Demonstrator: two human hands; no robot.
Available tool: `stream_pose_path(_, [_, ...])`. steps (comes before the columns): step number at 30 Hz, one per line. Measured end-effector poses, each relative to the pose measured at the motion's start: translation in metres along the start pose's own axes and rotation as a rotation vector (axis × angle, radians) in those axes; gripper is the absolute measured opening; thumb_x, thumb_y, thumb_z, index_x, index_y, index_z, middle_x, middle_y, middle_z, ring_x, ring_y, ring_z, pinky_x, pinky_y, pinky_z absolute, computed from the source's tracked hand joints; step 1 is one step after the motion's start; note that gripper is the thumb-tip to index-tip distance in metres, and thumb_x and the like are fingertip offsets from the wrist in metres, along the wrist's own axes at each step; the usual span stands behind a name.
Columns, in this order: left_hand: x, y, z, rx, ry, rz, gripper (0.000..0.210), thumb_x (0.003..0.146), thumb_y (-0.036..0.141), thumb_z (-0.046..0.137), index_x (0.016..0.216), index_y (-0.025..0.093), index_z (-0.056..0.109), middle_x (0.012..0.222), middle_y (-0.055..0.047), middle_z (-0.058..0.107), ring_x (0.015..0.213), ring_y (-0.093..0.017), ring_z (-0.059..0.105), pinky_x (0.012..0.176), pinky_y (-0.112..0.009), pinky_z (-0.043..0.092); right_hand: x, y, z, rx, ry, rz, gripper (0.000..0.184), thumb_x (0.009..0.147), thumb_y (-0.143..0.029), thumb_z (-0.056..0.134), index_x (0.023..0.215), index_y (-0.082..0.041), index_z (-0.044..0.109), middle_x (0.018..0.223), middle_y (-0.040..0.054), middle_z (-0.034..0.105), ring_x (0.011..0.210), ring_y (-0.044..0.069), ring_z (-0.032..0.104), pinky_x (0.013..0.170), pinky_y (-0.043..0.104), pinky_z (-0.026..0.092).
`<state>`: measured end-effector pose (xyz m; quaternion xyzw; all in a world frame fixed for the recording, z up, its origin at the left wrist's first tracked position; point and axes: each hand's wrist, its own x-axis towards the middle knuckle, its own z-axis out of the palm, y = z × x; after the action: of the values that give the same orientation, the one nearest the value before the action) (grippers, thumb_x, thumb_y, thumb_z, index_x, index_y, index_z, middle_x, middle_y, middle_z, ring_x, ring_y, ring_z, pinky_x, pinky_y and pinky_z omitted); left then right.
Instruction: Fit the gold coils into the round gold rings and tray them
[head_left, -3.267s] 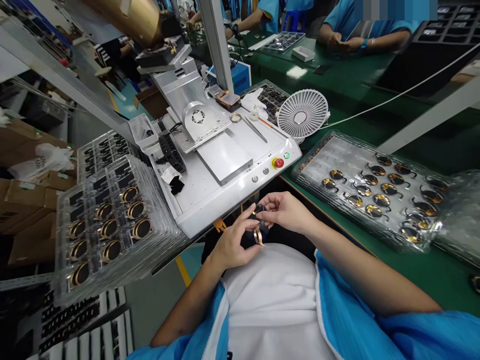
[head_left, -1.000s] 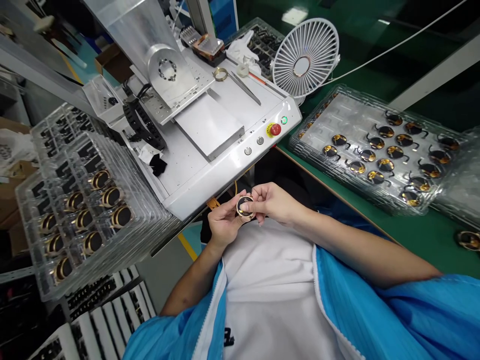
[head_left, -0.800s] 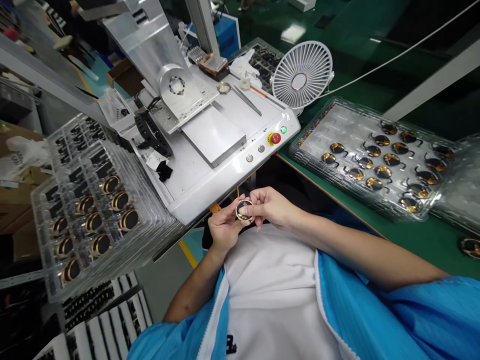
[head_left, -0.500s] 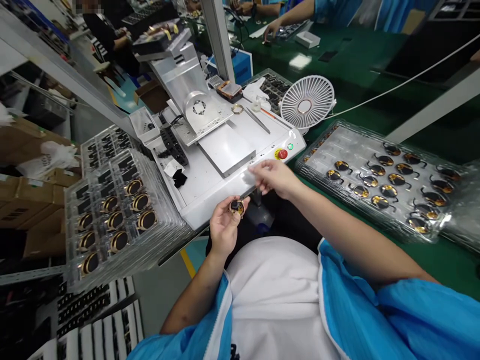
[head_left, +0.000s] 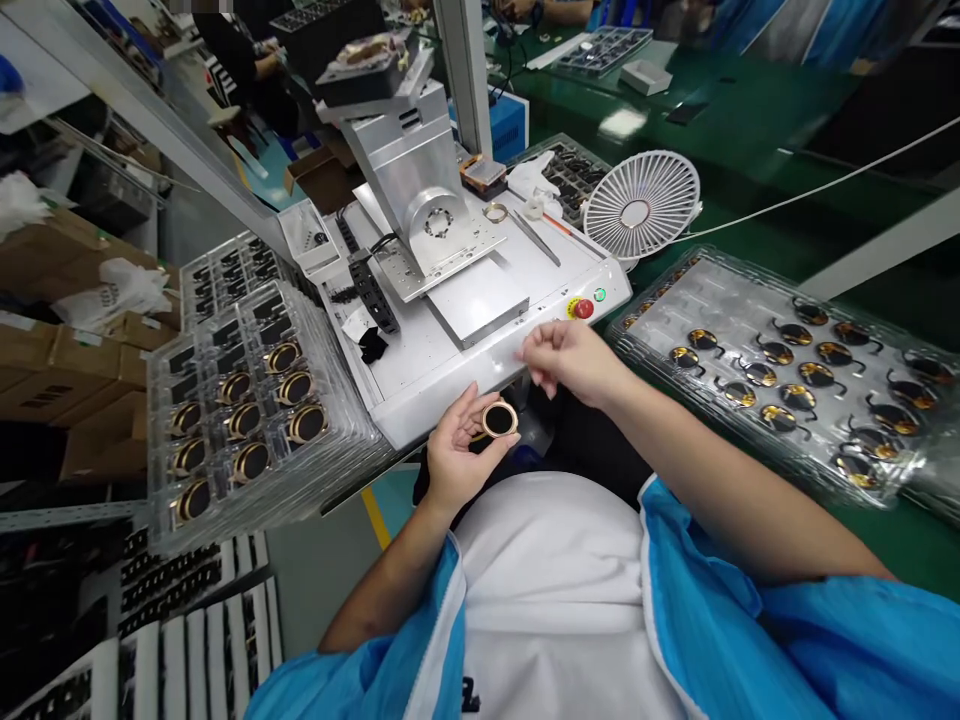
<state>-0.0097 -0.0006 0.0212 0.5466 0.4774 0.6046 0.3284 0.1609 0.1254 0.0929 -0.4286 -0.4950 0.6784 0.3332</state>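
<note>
My left hand point(head_left: 459, 452) grips a round watch case point(head_left: 499, 420) by its edge, between thumb and fingers. The case has a gold-coloured rim and a dark face turned up toward me. To its upper right hovers my right hand point(head_left: 570, 362), apart from the case, with its fingers curled and thumb and fingertips together. Whether anything small sits in that pinch cannot be made out. Both hands are over the front edge of a white machine base point(head_left: 420, 395), with a flat metal block point(head_left: 480, 300) just beyond.
Stacked clear trays of similar gold-rimmed cases point(head_left: 244, 420) stand on the left. On the right a clear tray point(head_left: 675, 310) bears round parts with dark tails. A white fan point(head_left: 641, 205), tweezers point(head_left: 536, 238) and a red stop button point(head_left: 583, 308) lie beyond my right hand.
The watch case in my left hand has turned over, from its open inner side to its dark face. My right hand stays pinched nearby. The view has shifted slightly.
</note>
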Motion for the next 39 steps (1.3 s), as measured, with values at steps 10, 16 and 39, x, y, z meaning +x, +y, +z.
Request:
stream_pose_path(10, [0.002, 0.004, 0.004, 0.095, -0.02, 0.096, 0.079, 0.078, 0.016, 0.089, 0.149, 0.021, 0.055, 0.13, -0.015, 0.076, 0.114, -0.025, 0.077, 0.098, -0.037, 0.065, -0.042, 0.023, 0.015, -0.138, -0.174, 0.103, 0.042, 0.068, -0.047, 0.091, 0.066, -0.017, 0.061, 0.05, -0.0013, 0.063, 0.036, 0.009, 0.052, 0.034, 0.018, 0.037])
stream_pose_path(16, [-0.001, 0.007, 0.004, 0.131, 0.004, 0.062, 0.073, 0.077, 0.021, 0.089, 0.144, 0.019, 0.06, 0.128, -0.015, 0.077, 0.114, -0.027, 0.077, 0.098, -0.039, 0.065, -0.039, 0.028, 0.015, -0.193, -0.12, 0.077, 0.041, 0.069, -0.043, 0.091, 0.069, -0.019, 0.058, 0.052, -0.0036, 0.061, 0.036, 0.009, 0.049, 0.033, 0.018, 0.036])
stream_pose_path(39, [0.022, -0.029, 0.025, 0.013, -0.223, 0.014, 0.039, 0.079, 0.023, 0.087, 0.116, 0.018, 0.075, 0.117, -0.009, 0.078, 0.105, -0.023, 0.076, 0.099, -0.039, 0.064, -0.248, 0.096, -0.215, -1.259, 1.3, 0.574, 0.03, 0.102, -0.032, 0.043, 0.109, -0.015, 0.067, 0.117, 0.018, 0.069, 0.096, 0.029, 0.066, 0.073, 0.037, 0.043])
